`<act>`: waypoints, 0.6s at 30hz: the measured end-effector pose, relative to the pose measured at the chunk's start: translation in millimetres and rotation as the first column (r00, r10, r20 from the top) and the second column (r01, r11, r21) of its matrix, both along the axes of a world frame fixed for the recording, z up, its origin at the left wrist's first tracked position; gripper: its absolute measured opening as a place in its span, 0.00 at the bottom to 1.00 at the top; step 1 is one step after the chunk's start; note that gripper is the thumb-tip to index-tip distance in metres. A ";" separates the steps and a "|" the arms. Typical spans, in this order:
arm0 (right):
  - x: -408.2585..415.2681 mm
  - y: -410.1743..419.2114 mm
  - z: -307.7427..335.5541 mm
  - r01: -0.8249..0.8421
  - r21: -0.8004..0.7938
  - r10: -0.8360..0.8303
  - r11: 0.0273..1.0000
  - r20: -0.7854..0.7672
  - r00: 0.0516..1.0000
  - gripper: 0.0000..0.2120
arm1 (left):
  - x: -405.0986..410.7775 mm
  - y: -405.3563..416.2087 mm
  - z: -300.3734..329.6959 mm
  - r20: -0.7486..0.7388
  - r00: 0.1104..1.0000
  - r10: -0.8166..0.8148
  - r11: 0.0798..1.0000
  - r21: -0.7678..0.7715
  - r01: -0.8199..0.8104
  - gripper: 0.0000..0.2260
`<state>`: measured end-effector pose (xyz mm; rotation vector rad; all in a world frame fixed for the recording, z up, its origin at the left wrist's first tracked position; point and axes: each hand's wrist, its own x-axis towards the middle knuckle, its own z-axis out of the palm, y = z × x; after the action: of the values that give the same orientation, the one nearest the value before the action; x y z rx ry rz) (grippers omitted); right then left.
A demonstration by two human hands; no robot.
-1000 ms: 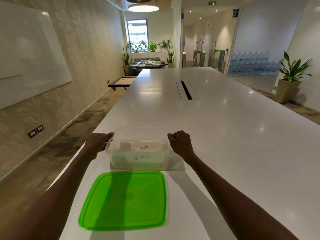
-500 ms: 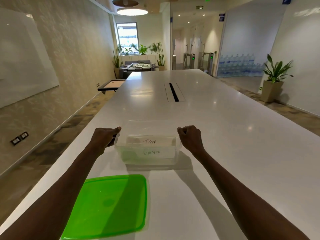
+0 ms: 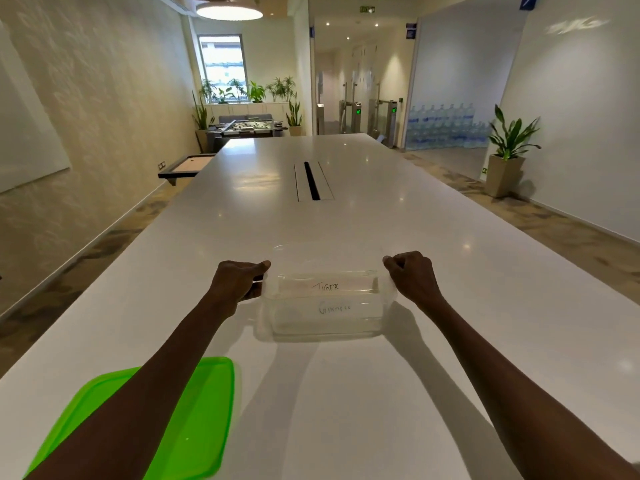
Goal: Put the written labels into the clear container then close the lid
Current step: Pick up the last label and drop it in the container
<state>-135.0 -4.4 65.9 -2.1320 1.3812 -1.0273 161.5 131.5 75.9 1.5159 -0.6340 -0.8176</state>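
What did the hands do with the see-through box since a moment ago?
Both hands kept their hold on the clear container and pushed it forward across the white table, away from the green lid, which now lies well behind it toward the left. The left hand and right hand still grip its side rims. The labels stay inside, and the lid is still off.

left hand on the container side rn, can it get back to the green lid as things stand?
Probably yes. The left hand grips the clear container and would need to let go first. The green lid lies flat beneath that forearm, with nothing on it or between them.
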 end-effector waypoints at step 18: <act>-24.3 -11.4 -11.2 -0.010 0.108 0.011 0.994 -0.007 1.000 0.28 | -11.4 -8.2 -15.9 -0.011 0.997 -0.077 0.995 0.064 0.078 0.08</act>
<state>-159.3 -15.8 54.7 -2.0641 1.3953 -0.9198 150.2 123.2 60.0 1.5530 -0.6689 -0.9114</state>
